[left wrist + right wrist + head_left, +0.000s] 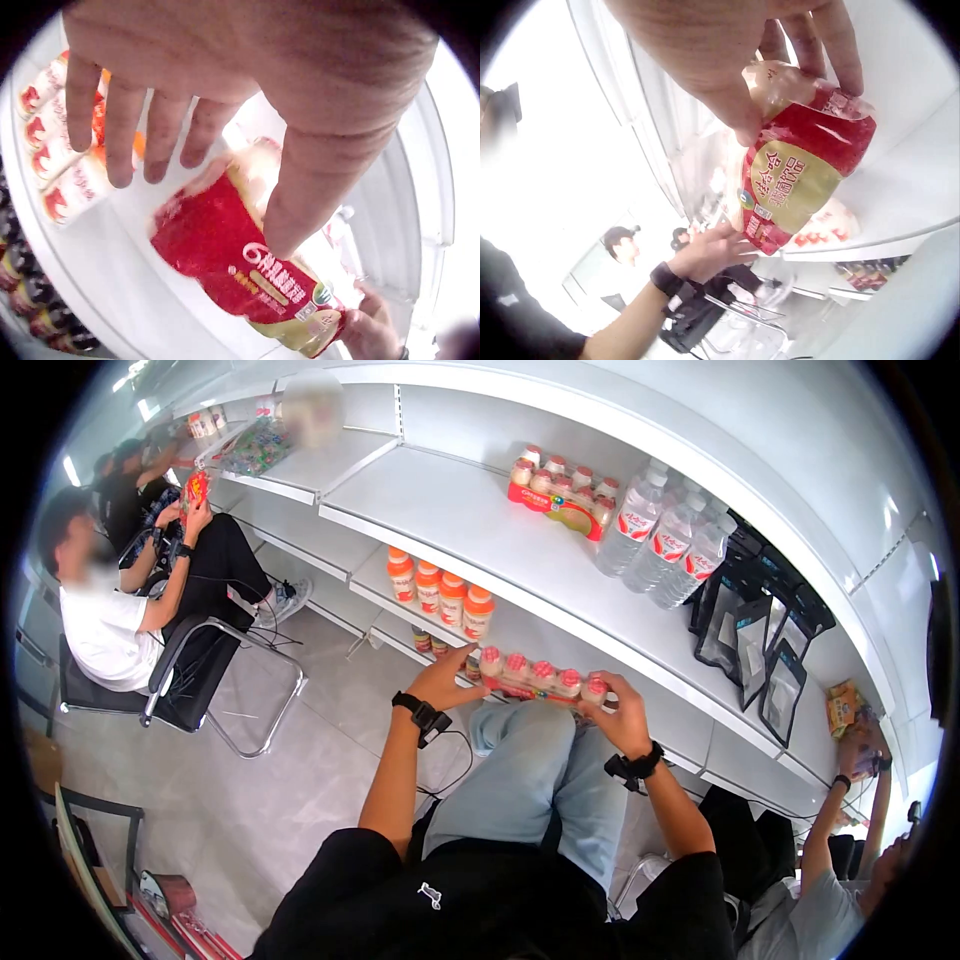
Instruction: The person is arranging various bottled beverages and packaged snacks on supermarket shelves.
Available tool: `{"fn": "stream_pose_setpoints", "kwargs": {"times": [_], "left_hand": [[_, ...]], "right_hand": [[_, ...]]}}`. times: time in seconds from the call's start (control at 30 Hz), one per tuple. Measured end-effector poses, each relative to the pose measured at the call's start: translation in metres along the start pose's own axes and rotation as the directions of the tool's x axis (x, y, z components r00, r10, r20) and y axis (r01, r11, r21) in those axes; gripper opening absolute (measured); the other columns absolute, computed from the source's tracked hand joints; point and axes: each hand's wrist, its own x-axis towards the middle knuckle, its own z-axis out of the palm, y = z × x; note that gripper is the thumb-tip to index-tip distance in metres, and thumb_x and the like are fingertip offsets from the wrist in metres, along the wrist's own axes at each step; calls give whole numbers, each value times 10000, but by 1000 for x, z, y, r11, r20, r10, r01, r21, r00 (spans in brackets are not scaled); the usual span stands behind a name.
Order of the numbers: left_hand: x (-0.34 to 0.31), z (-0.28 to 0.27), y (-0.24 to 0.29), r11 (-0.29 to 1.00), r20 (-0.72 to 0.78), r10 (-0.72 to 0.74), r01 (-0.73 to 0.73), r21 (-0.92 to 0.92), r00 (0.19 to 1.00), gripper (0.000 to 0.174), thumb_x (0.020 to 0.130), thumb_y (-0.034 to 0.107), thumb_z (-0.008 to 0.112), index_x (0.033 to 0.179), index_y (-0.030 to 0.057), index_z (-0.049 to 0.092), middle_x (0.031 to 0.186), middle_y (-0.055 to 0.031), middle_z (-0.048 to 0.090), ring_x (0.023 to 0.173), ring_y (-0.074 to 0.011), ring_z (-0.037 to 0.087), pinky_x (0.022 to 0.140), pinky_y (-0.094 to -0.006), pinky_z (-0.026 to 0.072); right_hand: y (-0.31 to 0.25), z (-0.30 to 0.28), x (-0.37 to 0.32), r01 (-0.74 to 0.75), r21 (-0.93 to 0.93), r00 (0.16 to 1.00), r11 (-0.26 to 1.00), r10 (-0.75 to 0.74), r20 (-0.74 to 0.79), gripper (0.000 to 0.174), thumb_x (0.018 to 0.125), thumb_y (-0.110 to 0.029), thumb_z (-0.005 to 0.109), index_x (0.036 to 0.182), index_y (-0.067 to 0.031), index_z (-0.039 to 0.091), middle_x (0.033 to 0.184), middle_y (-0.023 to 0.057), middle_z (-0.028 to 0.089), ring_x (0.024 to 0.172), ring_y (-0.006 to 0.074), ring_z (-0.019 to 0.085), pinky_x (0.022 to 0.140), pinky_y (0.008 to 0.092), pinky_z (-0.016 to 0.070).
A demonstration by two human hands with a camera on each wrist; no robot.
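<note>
A shrink-wrapped pack of small drink bottles (540, 678), pink-topped with a red and gold wrapper, is held over the lap at the shelf's front. My right hand (620, 715) grips its right end; in the right wrist view the thumb lies along one side and the fingers (840, 49) curl over the other. At the left end is my left hand (445, 680). The left wrist view shows its fingers (161, 135) spread and fairly straight, with the thumb overlapping the red wrapper. Near it, orange-capped bottles (440, 595) stand in a row on the lower shelf.
On the upper shelf (400, 490) stand another pack of small bottles (560, 495), clear water bottles (655, 540) and black pouches (750, 640). A seated person (110, 590) is at left on a chair (220, 670); another person (850, 880) reaches in at right.
</note>
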Motion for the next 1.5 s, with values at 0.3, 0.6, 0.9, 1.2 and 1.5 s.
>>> {"fn": "stream_pose_setpoints", "kwargs": {"times": [0.3,0.6,0.9,1.2,1.5], "left_hand": [[32,-47,69,912,-358,268,-356,-206,894,675,871,145,764,1445,2,439,1270,-140,634,1152,-202,618,993,-347,481],[134,-102,63,883,-418,259,-389,-263,871,595,902,143,738,1408,-5,461,1274,-131,626,1156,-210,616,953,-353,517],[239,-118,-27,973,-469,207,-231,5,859,593,870,258,751,1363,68,481,1190,-166,683,1065,-261,682,914,-357,541],[319,-84,-8,990,-444,134,-99,101,886,503,858,202,711,1335,150,558,1182,-120,687,1025,-272,694,884,-379,558],[290,-74,-6,924,-595,378,-324,202,709,582,884,157,692,1410,78,457,1297,-152,599,1047,-286,652,882,-362,531]], "right_hand": [[-73,-33,41,154,171,976,973,-123,-177,523,811,-114,818,1280,-47,596,1229,81,671,1142,200,644,870,350,578],[-36,-6,138,304,310,917,901,-187,-353,494,908,-45,703,1365,-37,515,1336,110,599,1211,218,596,922,350,559],[24,-4,123,159,380,972,911,-77,-223,148,963,-53,598,1103,-27,641,891,30,690,723,60,586,644,218,477],[10,-1,119,127,402,959,907,-9,-284,119,935,-77,642,1034,-26,686,847,16,713,715,45,603,645,208,465],[26,-2,124,122,402,956,907,2,-295,115,935,-46,619,1021,-17,689,845,3,698,710,41,569,642,213,446]]}}
